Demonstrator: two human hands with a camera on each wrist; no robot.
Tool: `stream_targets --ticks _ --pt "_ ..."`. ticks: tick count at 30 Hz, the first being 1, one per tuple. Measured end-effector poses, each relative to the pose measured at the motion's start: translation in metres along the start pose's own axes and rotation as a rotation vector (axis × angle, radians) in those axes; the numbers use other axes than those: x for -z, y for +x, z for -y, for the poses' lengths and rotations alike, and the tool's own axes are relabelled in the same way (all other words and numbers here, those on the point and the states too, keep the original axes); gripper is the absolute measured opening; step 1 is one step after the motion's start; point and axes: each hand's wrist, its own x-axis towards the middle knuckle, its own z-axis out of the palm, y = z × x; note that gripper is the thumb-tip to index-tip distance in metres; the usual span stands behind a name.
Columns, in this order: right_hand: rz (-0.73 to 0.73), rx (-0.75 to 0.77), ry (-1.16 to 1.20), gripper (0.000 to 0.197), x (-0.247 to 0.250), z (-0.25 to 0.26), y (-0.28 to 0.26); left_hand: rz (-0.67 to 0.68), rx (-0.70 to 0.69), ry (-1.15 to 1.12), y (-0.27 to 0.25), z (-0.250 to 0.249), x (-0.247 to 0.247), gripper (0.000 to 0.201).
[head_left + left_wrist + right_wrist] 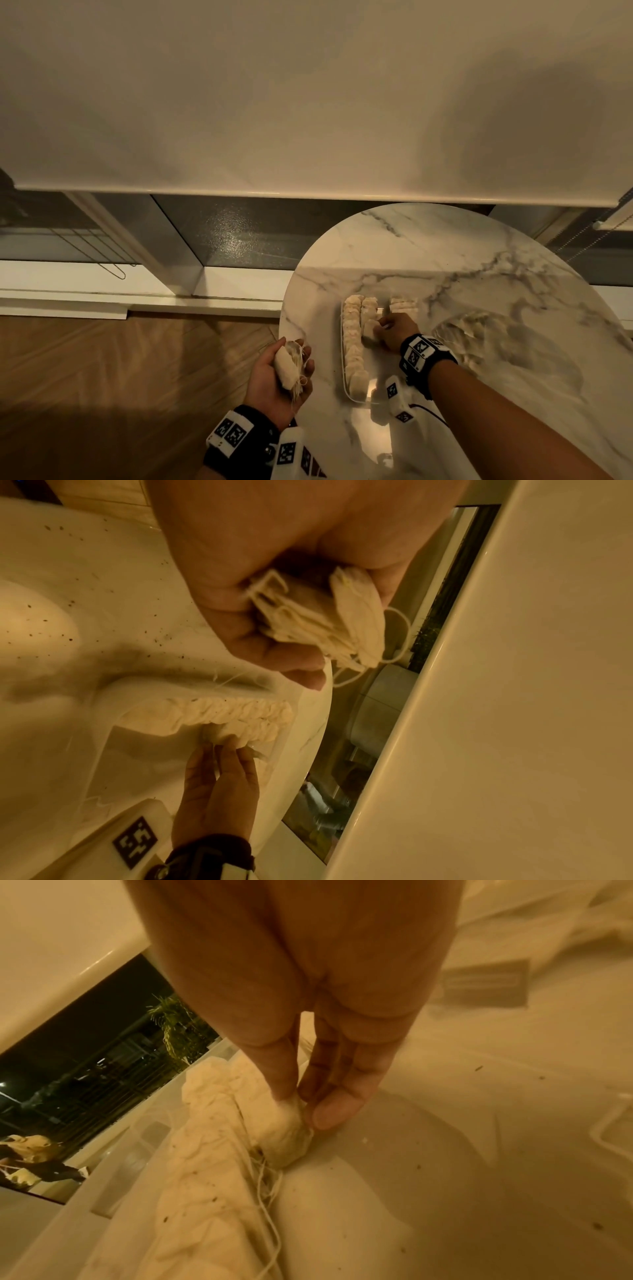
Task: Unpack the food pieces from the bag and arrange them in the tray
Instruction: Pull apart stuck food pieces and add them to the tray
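Pinching one soft pouch, the right hand sets it in the clear tray beside a long row of pouches, too many to count. Off the desk, the left hand grips a small stack of pouches.

The round marble counter holds a clear tray near its left edge and a crumpled clear bag to the right.

Cream food pieces on a white, grey-veined marble table.
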Motion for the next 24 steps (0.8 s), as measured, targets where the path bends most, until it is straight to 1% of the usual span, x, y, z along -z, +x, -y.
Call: stream_targets --ticks 4,10,13,16,19,21,24 --pt "-0.016 -0.004 0.002 0.015 -0.004 0.003 0.003 -0.002 -0.004 -0.005 0.001 -0.006 0.0 0.027" --pt "-0.046 -0.033 0.083 0.018 -0.008 0.006 0.009 -0.001 -0.012 0.01 0.006 -0.009 -0.004 0.032" --pt "-0.077 -0.056 0.083 0.028 -0.007 0.003 0.01 0.01 -0.004 0.017 0.01 -0.009 -0.006 0.032" --pt "-0.035 -0.083 0.031 0.035 -0.008 0.002 0.009 0.024 0.02 0.013 0.015 -0.008 -0.005 0.033" --pt "0.016 -0.084 0.044 0.036 -0.01 0.003 0.01 0.038 0.036 0.016 0.02 -0.007 -0.005 0.035" --pt "0.055 -0.08 0.062 0.042 -0.011 0.005 0.009 0.038 0.036 0.019 0.02 -0.006 -0.007 0.035" --pt "0.052 -0.11 0.094 0.046 -0.006 0.01 0.0 0.034 0.029 0.022 0.019 -0.005 -0.01 0.033"
